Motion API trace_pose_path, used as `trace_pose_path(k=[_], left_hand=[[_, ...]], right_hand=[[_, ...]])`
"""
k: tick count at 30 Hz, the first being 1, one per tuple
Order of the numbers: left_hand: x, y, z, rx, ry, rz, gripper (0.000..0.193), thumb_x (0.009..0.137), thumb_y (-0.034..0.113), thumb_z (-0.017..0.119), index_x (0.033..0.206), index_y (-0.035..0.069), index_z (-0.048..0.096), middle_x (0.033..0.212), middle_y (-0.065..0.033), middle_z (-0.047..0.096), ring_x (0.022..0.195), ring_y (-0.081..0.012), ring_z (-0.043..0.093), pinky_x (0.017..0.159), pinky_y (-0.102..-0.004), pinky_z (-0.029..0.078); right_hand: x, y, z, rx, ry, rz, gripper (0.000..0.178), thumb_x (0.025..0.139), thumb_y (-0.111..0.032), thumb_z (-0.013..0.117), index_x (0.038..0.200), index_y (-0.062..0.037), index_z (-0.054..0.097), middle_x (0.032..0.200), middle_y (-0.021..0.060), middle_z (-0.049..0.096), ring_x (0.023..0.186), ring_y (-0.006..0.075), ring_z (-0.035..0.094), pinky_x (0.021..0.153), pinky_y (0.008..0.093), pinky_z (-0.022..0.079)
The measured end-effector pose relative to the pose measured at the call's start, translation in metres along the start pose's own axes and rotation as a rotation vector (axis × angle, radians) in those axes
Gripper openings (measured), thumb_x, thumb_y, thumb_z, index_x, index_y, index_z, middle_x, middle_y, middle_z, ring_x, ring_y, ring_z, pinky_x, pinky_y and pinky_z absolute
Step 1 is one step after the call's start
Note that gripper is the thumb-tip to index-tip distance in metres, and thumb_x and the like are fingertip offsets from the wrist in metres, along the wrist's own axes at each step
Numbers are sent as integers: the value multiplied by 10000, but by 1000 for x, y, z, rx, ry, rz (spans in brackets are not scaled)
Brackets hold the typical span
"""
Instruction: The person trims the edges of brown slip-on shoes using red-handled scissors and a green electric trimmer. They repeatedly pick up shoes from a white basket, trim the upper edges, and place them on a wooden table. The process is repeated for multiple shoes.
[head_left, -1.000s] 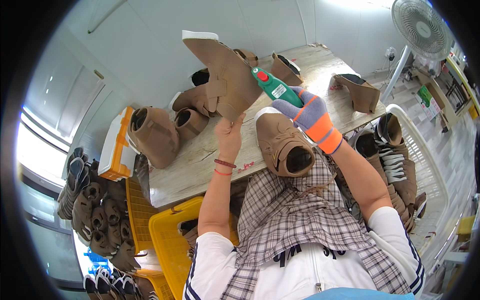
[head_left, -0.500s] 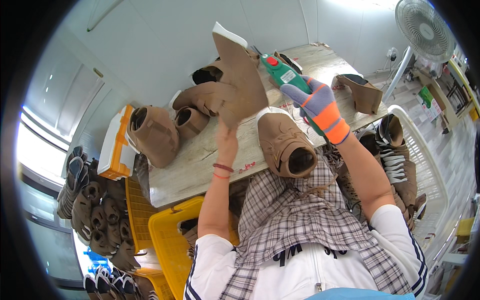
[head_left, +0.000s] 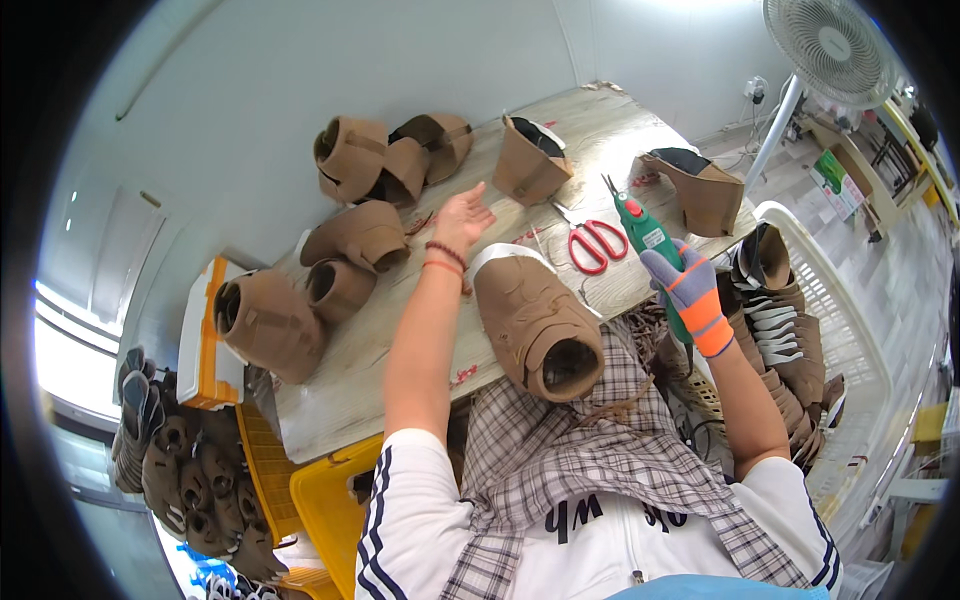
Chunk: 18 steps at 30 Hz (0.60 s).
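My bare left hand (head_left: 463, 217), with bracelets at the wrist, is stretched out above the table with nothing in it, fingers apart. In a grey and orange glove, my right hand (head_left: 690, 292) grips a green handheld tool (head_left: 656, 240) that has a red button and two thin metal prongs at its tip, pointing up and left. A brown shoe upper (head_left: 535, 315) with a white toe edge lies between my arms, over the table's front edge and my lap. Red-handled scissors (head_left: 597, 247) lie on the table left of the tool.
Several brown uppers (head_left: 352, 160) sit along the back and left of the wooden table (head_left: 350, 400); another upper (head_left: 705, 195) is at its right end. A white basket (head_left: 850, 350) of stacked uppers stands right, a yellow crate (head_left: 330, 510) at lower left, a fan (head_left: 832, 45) at upper right.
My left hand has let go of the brown upper it was lifting, which no longer hangs in the air. My right hand has moved lower and right with the green tool, and the scissors now show.
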<state>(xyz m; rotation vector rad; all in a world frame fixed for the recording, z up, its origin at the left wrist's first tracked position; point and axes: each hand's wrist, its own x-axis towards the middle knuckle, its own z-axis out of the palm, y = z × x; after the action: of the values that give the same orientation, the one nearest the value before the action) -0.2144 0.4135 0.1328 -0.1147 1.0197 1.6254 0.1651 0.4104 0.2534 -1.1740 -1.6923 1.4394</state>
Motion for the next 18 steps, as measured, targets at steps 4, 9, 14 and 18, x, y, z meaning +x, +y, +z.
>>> trace_pose_path(k=[4,9,14,18], left_hand=[[51,-24,52,-36,160,-124,777,770,163,774,1377,-39,332,1397,-145,381,1176,-306,441,1028,-428,351],[37,-15,64,-45,-237,313,342,800,140,729,1100,30,608,1083,-78,637,1005,-262,575,962,-429,439],[-81,43,46,-303,-453,309,209,923,129,553,1090,10,592,1138,-121,624,1090,-289,563,999,-461,424],[-142,61,-2,-395,-350,300,185,945,108,494,1038,-20,589,1113,-159,623,1068,-307,583,978,-487,455]], right_hand=[[8,18,-10,-41,30,34,501,779,-331,768,1112,3,598,647,-12,564,463,42,473,407,196,361],[16,34,-15,-218,112,-122,572,733,-379,794,1134,-17,603,711,31,634,541,85,563,500,242,449],[3,23,-10,-496,195,-363,621,701,-434,797,1157,-56,611,849,118,696,759,192,683,680,299,523],[-22,7,14,-537,118,-507,652,700,-434,792,1207,-75,596,900,122,695,788,222,685,709,308,524]])
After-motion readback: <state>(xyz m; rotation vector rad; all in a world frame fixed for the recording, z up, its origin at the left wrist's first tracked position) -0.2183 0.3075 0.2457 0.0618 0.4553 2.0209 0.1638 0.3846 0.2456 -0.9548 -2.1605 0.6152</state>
